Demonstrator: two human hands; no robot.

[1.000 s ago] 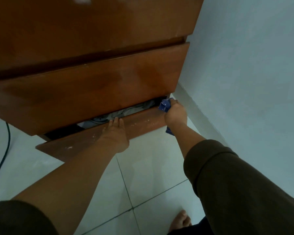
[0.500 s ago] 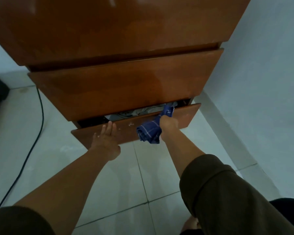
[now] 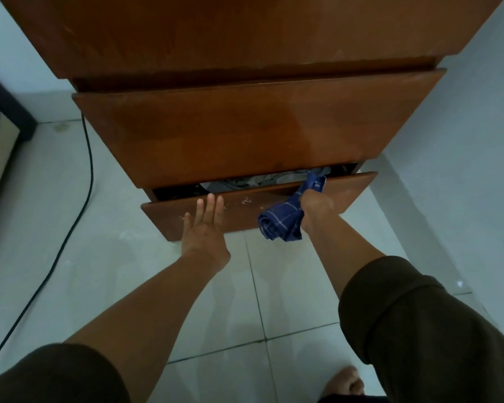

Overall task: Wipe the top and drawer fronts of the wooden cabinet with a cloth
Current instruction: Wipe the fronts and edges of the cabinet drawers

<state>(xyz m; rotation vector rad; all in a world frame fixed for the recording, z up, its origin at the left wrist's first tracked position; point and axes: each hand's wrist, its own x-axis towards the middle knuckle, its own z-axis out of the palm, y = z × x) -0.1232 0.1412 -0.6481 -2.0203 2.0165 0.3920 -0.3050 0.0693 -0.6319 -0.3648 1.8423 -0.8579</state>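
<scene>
At bottom drawer of wooden cabinet, slightly open: left hand flat on front nr its left end, fingers straight. Right hand grips blue cloth at top edge, right of centre, fingers curled round it.

Pale tiled floor, light blue wall, black cable, dim light
</scene>
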